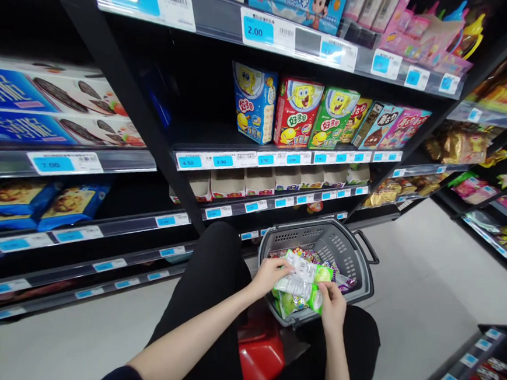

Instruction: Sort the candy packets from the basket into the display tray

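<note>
Over a grey shopping basket (364, 269), both my hands are at green-and-white candy bags. My left hand (270, 276) pinches the left edge of a candy bag (302, 266) that shows its printed white back. My right hand (332, 304) is closed on the right end of a second candy bag (294, 286), just below the first. The two bags overlap, so where one ends is partly hidden. Beneath them the basket holds several more colourful candy packets (345, 281), some green, some purple.
The basket stands between my knees, its black handle (369, 249) folded out to the right. A red plastic object (260, 357) is below it. Ahead, shelves hold snack boxes (298, 113) and low open cartons (260, 182). Pale floor (432, 257) runs to the right, toward more shelves.
</note>
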Motion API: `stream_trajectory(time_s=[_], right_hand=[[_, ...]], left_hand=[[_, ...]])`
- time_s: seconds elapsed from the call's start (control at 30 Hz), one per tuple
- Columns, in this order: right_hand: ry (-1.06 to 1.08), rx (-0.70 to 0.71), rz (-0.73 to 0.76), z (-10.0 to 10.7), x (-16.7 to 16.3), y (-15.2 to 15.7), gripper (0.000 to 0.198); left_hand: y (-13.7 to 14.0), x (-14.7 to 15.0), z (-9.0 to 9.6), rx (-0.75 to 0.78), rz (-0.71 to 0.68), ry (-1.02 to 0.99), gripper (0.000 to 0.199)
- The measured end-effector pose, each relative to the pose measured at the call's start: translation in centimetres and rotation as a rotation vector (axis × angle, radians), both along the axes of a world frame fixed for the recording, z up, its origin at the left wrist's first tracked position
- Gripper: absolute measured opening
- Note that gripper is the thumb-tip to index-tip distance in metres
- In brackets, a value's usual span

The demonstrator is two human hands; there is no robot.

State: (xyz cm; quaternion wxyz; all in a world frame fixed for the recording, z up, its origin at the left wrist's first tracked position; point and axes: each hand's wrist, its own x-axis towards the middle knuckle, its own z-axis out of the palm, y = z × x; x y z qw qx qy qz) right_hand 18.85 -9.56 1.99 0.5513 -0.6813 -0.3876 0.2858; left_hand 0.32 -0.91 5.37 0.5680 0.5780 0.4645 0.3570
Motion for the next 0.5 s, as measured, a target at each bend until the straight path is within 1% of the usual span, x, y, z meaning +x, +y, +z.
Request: stream_trajectory(time_s=[0.1,0.2,0.27,0.37,0.43,0.5], right_hand=[[-0.04,-0.033,-0.043,-0.1,-0.3,0.3,0.028],[0.118,-0.034,-0.026,-0.2,-0.5,0.6,0.027],[0.253,-0.036,0.029,-0.2,-0.4,0.7,0.026],[0.407,-0.046,0.101,-0.2,0.0,0.4,0.028],[0.539,-0.053,0.103,0.0,0.4,0.0,0.026],[0.705,-0.044,0.087,0.2,1.0,-0.3,0.024]], left_hand=[[0.1,0.4,0.1,-0.028,0.066,0.002,0.011],[0.5,0.5,-0.3,-0.108,0.073,-0.04,0.01],[0.7,0.3,-0.7,-0.2,0.026,-0.084,0.009],[0.8,-0.1,-1.2,-0.356,-0.092,-0.147,0.014],[0.8,-0.3,-1.1,-0.435,-0.167,-0.185,0.014],[0.8,-0.4,-0.8,-0.482,-0.221,-0.223,0.019]])
